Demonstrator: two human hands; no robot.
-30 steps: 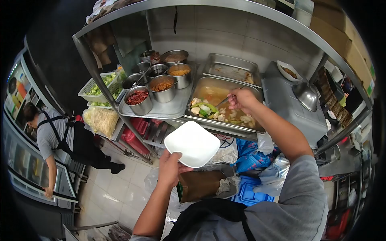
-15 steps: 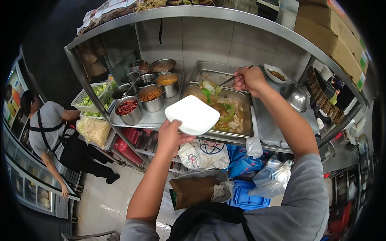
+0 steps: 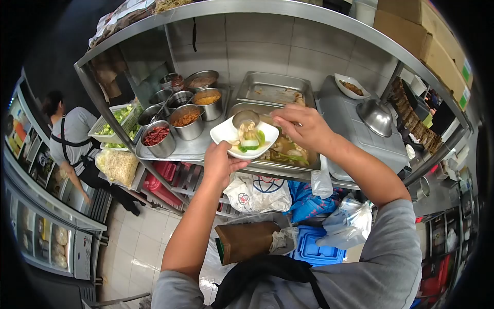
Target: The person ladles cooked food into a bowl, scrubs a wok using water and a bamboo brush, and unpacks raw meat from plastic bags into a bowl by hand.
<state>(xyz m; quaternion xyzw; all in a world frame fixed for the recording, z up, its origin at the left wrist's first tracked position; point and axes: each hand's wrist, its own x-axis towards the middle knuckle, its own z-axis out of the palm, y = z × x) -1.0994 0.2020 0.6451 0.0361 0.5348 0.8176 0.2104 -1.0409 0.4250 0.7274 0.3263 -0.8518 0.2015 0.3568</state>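
1. A tiled wall backs this kitchen station, framed by a curved-looking metal rail; the wide lens leaves the corners black.
2. The left hand pinches the near left rim of a white dish, thumb on top; the fingers beneath are mostly hidden.
3. The right hand is closed around the handle of a ladle; the grip covers most of that handle.
4. The ladle's cup is tipped over the dish, with pale and green food just below it; whether cup and dish touch is hard to tell.
5. Dish and right hand partly hide a deep metal pan of brothy food. Behind it sits a shallower pan with a few scraps.
6. To the left stand metal pots, among them one of red chillies and one of orange-brown food; the darker pots' contents are unclear.
7. To the right, a grey box carries a metal bowl, upside down.
8. Below are a brown paper bag and a blue container, partly covered.
9. Far left, a co-worker bends at a fridge, partly hidden.
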